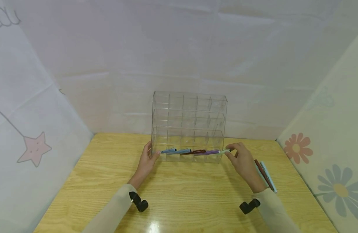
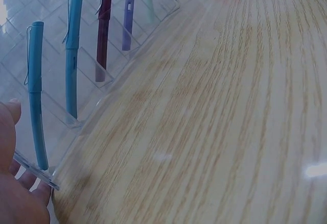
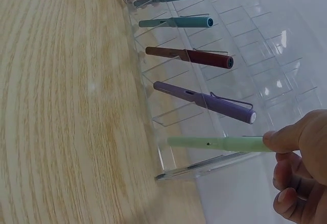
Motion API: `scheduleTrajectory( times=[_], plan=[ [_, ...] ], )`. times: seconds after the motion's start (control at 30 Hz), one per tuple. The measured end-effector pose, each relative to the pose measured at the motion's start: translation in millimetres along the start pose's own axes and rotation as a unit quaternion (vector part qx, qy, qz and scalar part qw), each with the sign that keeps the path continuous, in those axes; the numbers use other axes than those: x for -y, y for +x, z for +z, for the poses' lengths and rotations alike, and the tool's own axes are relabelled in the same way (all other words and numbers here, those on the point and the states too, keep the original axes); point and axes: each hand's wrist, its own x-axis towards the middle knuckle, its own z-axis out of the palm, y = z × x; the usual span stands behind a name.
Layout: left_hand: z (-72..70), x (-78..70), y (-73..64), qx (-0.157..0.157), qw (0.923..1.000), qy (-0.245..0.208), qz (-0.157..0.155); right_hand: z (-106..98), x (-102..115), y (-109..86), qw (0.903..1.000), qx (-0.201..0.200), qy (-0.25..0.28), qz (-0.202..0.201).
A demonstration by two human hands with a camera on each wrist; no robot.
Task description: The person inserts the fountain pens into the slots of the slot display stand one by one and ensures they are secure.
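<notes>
A clear tiered pen rack (image 1: 174, 131) with square compartments stands at the table's back. My left hand (image 1: 146, 161) grips its lower left side, thumb in front and fingers behind. At the rack's lower right end, my right hand (image 1: 243, 161) pinches the cap end of a light green pen (image 3: 219, 143), whose other end is inside the last front compartment. Along the same front row lean a purple pen (image 3: 204, 101), a dark red pen (image 3: 189, 56) and two blue pens, one blue pen (image 2: 34, 81) close to my left thumb and another blue pen (image 2: 73, 55) beside it.
Beside my right wrist, a brown pen (image 1: 264, 174) and a light blue pen (image 1: 268, 176) lie on the wooden table (image 1: 190, 194), with another pen partly hidden by the wrist. White patterned cloth (image 1: 190, 48) rises behind the rack and along both sides.
</notes>
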Motion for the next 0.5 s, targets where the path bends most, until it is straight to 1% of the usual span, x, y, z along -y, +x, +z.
scheduleTrajectory(
  times=[0.23, 0.5],
  plan=[
    [0.0, -0.7, -1.5, -0.001, 1.0, 0.001, 0.003, 3.7, -3.0, -0.3, 0.9998, 0.01, 0.016, 0.001],
    [0.1, -0.6, -0.5, -0.002, 1.0, 0.001, 0.0, 6.6, -5.7, 0.6, 0.9999, 0.0, 0.017, -0.001]
  ],
)
